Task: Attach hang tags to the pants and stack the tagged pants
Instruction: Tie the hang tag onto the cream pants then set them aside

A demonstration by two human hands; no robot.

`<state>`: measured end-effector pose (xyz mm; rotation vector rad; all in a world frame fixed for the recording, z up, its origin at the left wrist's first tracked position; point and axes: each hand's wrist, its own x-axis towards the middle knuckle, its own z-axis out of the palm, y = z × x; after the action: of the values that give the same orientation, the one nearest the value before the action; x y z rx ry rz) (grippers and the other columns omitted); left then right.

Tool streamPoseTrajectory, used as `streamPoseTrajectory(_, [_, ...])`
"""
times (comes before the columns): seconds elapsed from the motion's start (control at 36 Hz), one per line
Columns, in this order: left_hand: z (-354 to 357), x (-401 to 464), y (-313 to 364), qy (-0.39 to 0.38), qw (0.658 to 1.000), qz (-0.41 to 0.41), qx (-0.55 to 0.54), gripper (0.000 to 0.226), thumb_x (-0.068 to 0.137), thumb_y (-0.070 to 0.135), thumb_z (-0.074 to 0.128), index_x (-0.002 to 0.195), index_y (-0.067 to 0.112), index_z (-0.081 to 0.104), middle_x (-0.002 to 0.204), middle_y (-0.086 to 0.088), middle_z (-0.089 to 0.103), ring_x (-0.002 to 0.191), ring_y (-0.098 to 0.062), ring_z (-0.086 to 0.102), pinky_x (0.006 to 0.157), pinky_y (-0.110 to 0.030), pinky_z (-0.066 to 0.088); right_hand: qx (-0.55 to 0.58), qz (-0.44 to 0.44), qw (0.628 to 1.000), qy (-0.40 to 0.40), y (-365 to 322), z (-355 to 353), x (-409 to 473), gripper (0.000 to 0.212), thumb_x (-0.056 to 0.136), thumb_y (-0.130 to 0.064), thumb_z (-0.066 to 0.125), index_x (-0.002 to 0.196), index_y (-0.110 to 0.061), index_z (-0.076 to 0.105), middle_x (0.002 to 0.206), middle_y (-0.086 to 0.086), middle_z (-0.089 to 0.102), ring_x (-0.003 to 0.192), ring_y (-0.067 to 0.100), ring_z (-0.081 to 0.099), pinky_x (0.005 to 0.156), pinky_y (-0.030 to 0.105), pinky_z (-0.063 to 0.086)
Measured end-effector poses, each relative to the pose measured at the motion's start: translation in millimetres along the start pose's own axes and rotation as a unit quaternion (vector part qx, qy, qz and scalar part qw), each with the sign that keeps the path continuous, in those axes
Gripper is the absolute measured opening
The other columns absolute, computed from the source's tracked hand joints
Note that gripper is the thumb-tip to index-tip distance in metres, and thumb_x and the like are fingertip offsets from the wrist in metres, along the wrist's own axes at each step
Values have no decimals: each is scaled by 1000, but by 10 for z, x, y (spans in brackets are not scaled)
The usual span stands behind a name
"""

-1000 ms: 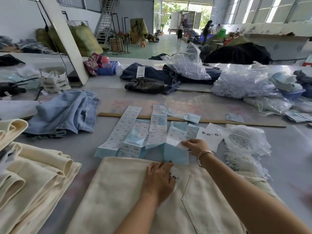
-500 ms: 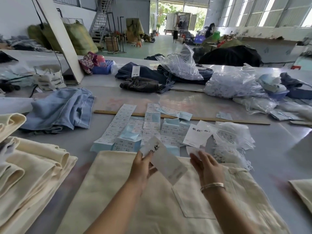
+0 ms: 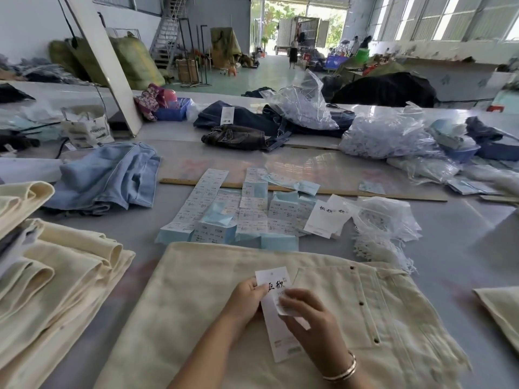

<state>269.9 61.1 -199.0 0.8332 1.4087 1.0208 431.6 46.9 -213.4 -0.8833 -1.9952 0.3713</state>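
Observation:
Cream pants point(image 3: 196, 299) lie flat on the grey table in front of me, back pocket up. Over them my left hand point(image 3: 247, 300) pinches the left edge of a long white hang tag point(image 3: 276, 329) with black handwriting. My right hand point(image 3: 311, 324) presses a small white sticker point(image 3: 284, 300) against the tag's face with its fingertips. Beyond the pants lie sheets of size stickers on blue backing point(image 3: 224, 214) and a stack of blank hang tags point(image 3: 327, 217). A pile of folded cream pants point(image 3: 56, 270) sits at the left.
A bag of white tag strings point(image 3: 382, 220) lies right of the tags. A wooden ruler point(image 3: 365, 193) crosses the table. Light blue jeans point(image 3: 112, 175), dark jeans point(image 3: 241, 127) and plastic bags point(image 3: 384, 136) lie farther back. Another cream garment point(image 3: 502, 307) shows at the right edge.
My left hand lifted the hang tag off the pants and brought it nearer. My right hand left the sticker sheets with a sticker and came onto the tag.

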Motion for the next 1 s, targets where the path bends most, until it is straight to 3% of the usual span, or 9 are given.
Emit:
streamPoseTrajectory(0.28, [-15,-21,7,-10,998,-18,-58,22,99,7,46,93,8,67,75,-7,73,61,-17,67,53,-26,53,-54,4,997,-51,-67,-6,36,14,75,-17,72,89,-15,75,100,-1,68,87,16,68,75,26,53])
streamPoseTrajectory(0.36, [-25,-15,3,-11,998,-12,-68,21,99,8,47,97,6,67,82,-11,74,68,-21,68,63,-32,55,-87,-20,995,-53,-55,7,40,10,76,-25,71,84,-21,75,97,-8,69,85,16,65,78,27,47])
streamPoseTrajectory(0.47, [-44,-18,7,-23,997,-1,-73,14,95,10,56,102,4,67,96,-19,73,83,-32,67,80,-45,54,-148,-17,987,-55,-47,9,40,23,80,-46,55,86,-34,74,101,-22,67,93,5,47,77,26,34])
streamPoseTrajectory(0.67, [-26,6,-34,-10,999,21,-36,22,86,-2,64,107,5,62,99,-15,73,93,-31,69,86,-44,56,-183,-17,979,-82,-42,44,44,27,70,-49,66,94,-38,72,103,-23,65,100,8,44,80,27,30])
streamPoseTrajectory(0.78, [-13,18,-44,20,997,22,-68,25,88,-2,62,112,3,61,103,-18,71,98,-35,67,87,-46,55,-177,-2,978,-113,-48,52,40,43,64,-56,67,103,-39,69,113,-20,63,108,9,42,86,27,28])
streamPoseTrajectory(0.83, [-19,19,-37,37,993,14,-113,22,90,-1,60,111,4,61,103,-19,70,97,-35,67,84,-44,55,-176,2,972,-155,-71,50,42,49,64,-62,64,108,-42,67,127,-16,58,116,12,38,91,28,26])
streamPoseTrajectory(0.94, [-36,2,0,43,978,3,-206,17,90,-1,58,106,5,61,90,-15,69,77,-25,67,58,-32,57,-115,28,974,-196,-52,51,35,31,73,-61,58,97,-46,72,151,-13,27,133,6,22,103,24,21])
streamPoseTrajectory(1.0, [-40,3,3,39,972,-2,-233,19,91,-1,56,109,4,59,89,-16,68,75,-25,65,55,-32,57,-57,59,975,-205,-38,37,59,24,81,-52,60,95,-38,75,154,-9,14,133,2,23,107,23,23])
